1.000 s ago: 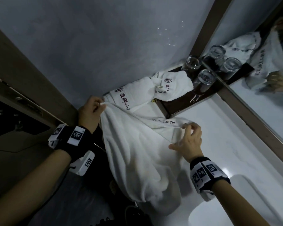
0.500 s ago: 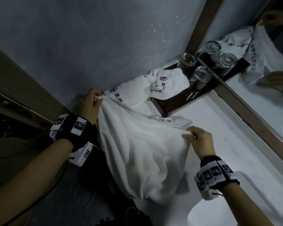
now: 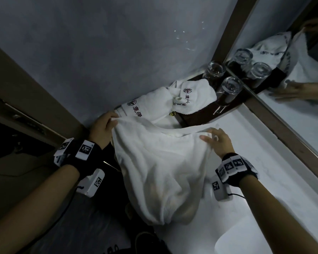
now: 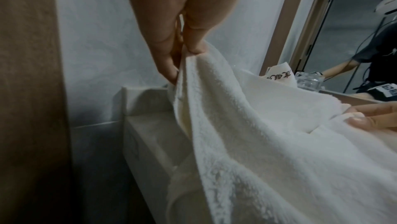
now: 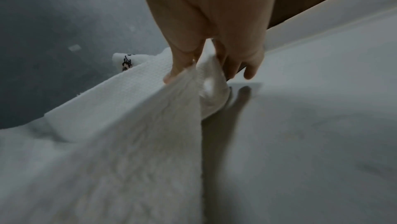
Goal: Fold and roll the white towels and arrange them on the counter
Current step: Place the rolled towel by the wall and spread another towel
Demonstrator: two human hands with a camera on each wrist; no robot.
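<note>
The left hand (image 3: 101,130) pinches one upper corner of the white towel (image 3: 160,167) between thumb and fingers (image 4: 169,61); the right hand (image 3: 218,143) pinches the opposite upper corner, thumb on the near face and the other fingers (image 5: 251,68) loosely spread behind the cloth; between the two grips the top edge hangs slack, and below them the towel droops in a bag-like fold over the front edge of the white counter (image 3: 264,162); just beyond the left grip lies a folded towel (image 3: 147,105) with red lettering; beyond the span between the grips a second folded towel (image 3: 196,98) rests on a dark tray (image 3: 200,116); past the right grip two glasses (image 3: 229,87) stand beside the mirror (image 3: 301,110).
</note>
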